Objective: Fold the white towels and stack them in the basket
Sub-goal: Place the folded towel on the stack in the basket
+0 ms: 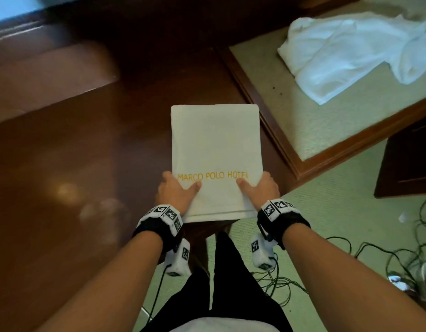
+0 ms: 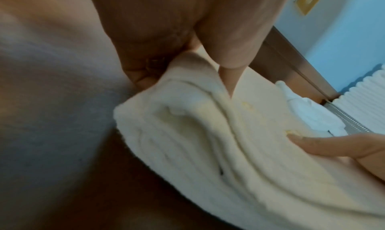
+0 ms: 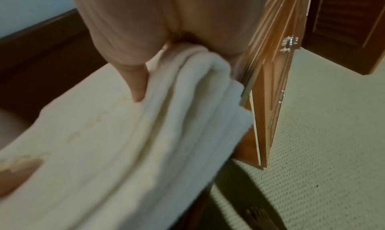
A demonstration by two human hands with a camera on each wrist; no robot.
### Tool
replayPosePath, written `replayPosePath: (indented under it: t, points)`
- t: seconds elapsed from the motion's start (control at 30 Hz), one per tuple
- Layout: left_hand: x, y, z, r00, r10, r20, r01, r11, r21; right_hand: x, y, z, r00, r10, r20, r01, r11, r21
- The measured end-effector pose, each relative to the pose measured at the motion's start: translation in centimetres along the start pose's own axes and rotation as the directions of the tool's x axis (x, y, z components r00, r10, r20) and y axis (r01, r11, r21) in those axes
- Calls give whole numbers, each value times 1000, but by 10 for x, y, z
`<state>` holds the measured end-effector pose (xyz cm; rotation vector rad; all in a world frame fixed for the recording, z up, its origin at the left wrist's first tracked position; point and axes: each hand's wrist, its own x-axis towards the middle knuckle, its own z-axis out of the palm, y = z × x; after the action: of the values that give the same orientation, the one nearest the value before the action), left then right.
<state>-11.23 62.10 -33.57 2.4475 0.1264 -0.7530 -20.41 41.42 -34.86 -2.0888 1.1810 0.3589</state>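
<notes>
The person is holding a folded white terry towel with gold embroidered lettering [image 1: 215,149] out in front, above the dark polished wooden surface [image 1: 63,164]. The left hand [image 1: 176,191] is clamping the near left edge and the right hand [image 1: 260,188] the near right edge, each thumb pressing on top while the other fingers are curling underneath, probably so the stacked layers are staying flat and square during carrying. A crumpled white unfolded towel [image 1: 355,53] is lying far right on the beige woven mat with a wooden frame [image 1: 310,125], likely waiting its turn. No basket is showing in any view.
</notes>
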Motion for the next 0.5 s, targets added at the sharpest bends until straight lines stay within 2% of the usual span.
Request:
replayPosePath:
  t: [0.13, 0.27, 0.5]
  points:
    - [-12, -2, -3, 997, 68, 40, -67, 997, -31, -14, 3, -10, 999, 2, 50, -7, 995, 100]
    - [-33, 21, -13, 982, 188, -23, -189, 980, -68, -30, -3, -32, 999, -23, -25, 26, 988, 152]
    - [-63, 102, -39, 898, 436, -54, -439, 897, -56, -45, -12, -108, 980, -121, -155, 150, 970, 191]
